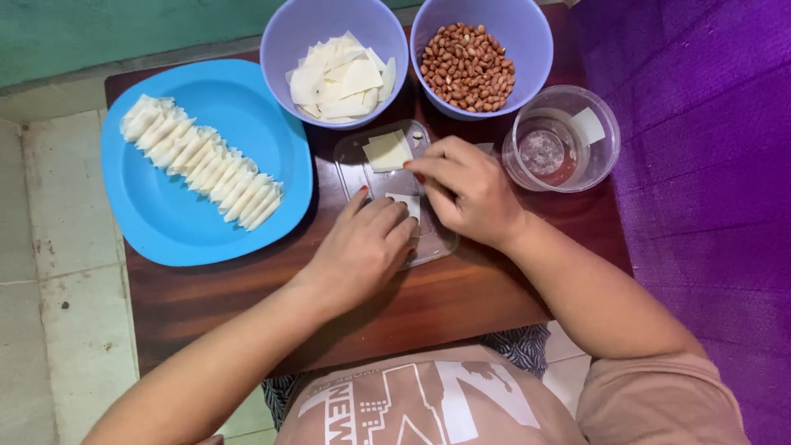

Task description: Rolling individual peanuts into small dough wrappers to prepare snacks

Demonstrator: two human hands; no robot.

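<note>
table (461, 305): carries everything, in front of the person
plate (165, 222): left part of the table; a row of folded wrappers (202, 161) lies across it
wrapper bowl (284, 41): far edge, right of the plate; loose wrappers (342, 78) in it
peanut bowl (527, 33): just right of the wrapper bowl; peanuts (467, 67) in it
cup (606, 140): right edge, nearer than the peanut bowl
tray (354, 169): centre, nearer than both bowls; a sheet (387, 151) on its far end
left hand (362, 247): on the tray's near part
right hand (470, 194): at the tray's right, touching a strip (407, 202) between the hands
</note>
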